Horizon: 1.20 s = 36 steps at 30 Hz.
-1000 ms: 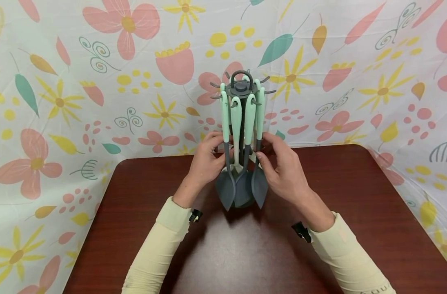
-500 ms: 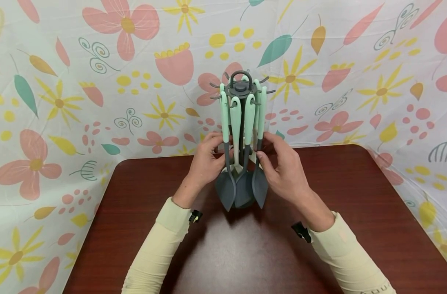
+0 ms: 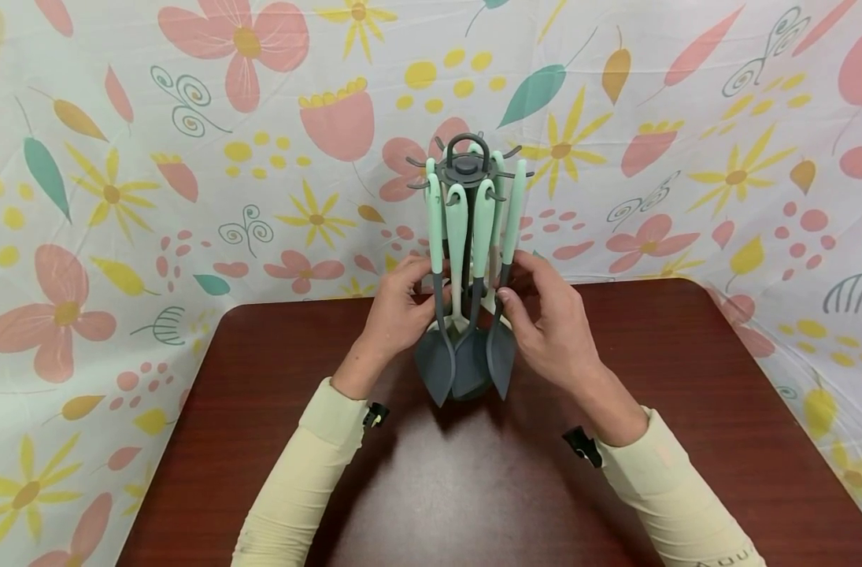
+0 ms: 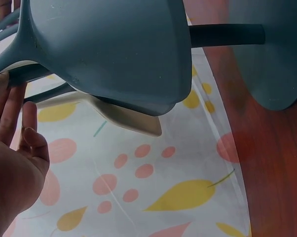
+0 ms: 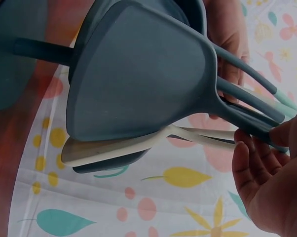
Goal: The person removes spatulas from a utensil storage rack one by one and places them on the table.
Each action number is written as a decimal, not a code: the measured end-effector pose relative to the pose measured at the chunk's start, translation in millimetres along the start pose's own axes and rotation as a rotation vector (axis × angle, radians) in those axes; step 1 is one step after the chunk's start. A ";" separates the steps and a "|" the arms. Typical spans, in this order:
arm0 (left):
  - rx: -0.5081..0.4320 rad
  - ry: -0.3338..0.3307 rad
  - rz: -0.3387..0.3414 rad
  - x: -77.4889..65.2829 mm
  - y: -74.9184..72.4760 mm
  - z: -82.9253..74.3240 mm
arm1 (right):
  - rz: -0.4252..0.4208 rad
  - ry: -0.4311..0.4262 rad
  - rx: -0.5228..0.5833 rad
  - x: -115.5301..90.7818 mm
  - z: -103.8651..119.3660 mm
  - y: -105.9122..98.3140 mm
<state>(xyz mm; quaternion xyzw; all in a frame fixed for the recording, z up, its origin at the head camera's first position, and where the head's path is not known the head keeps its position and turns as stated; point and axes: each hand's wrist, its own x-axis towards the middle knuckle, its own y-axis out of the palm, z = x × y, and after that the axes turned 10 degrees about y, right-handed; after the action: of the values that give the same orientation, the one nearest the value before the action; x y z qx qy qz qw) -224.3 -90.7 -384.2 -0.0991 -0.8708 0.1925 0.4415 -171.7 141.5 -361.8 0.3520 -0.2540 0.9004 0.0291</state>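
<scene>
A dark grey utensil rack (image 3: 466, 167) with a loop on top bears several kitchen utensils with mint handles. My right hand (image 3: 551, 323) pinches the grey shaft of a spatula (image 3: 501, 358) at the rack's right side. That spatula's handle (image 3: 516, 209) leans outward, apart from the other handles. Around a dark utensil shaft (image 4: 30, 74) at the left side curl the fingers of my left hand (image 3: 398, 311); the head of that utensil is partly hidden. Just in front of the left hand hangs another grey spatula (image 3: 436, 370). In the right wrist view, a cream utensil (image 5: 114, 148) shows behind the held spatula's blade.
The rack stands on a dark red-brown table (image 3: 275, 441), near its back edge. A white cloth (image 3: 190, 181) with flower prints hangs right behind it. Bare hooks (image 3: 412, 162) stick out from the rack's top.
The right spatula's handle has tilted outward to the right, and its top has come away from the neighbouring handles. My right hand has shifted slightly; the left hand stays in place.
</scene>
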 end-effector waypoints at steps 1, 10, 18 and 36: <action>-0.003 0.002 -0.001 0.2 0.0 0.0 | -0.002 -0.001 -0.001 0.2 0.1 0.0; -0.042 0.012 0.004 0.0 0.3 1.1 | -0.004 -0.010 0.023 -0.1 1.7 -1.3; -0.060 -0.012 0.010 -0.8 0.1 0.5 | -0.004 -0.006 0.034 -1.4 1.9 -4.0; -0.074 -0.004 0.007 -0.9 0.2 0.9 | -0.009 0.038 0.067 -8.3 2.0 -7.4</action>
<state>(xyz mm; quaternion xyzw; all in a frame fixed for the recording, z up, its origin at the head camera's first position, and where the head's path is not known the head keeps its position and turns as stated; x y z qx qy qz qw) -224.4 -91.1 -385.5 -0.1178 -0.8779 0.1620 0.4350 -162.6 148.0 -362.7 0.3368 -0.2217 0.9147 0.0260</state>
